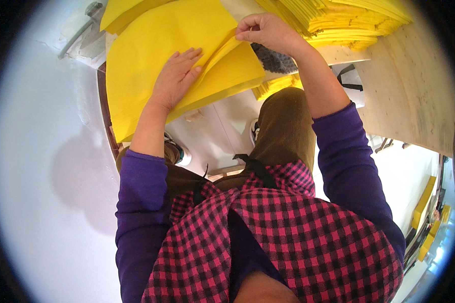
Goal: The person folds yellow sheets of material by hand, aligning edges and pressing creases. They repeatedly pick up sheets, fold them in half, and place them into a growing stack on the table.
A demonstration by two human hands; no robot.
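Observation:
A broad yellow sheet (pixel 151 45), soft like felt or non-woven fabric, lies over a stack of like sheets (pixel 232 78) in front of me. My left hand (pixel 177 76) rests flat on it, fingers stretched out and slightly apart. At the sheet's right corner, my right hand (pixel 258 30) pinches the edge between thumb and fingers and holds it a little raised. A fold rises from that corner toward my left fingertips, and the stack's lower layer shows beneath it.
Several piles of folded yellow sheets (pixel 344 22) stand at the far right on a wooden board (pixel 404 86). More yellow pieces (pixel 275 86) lie below the table edge by my knee. A dark patterned item (pixel 274 59) sits beside the stack. A white wall (pixel 45 151) closes the left side.

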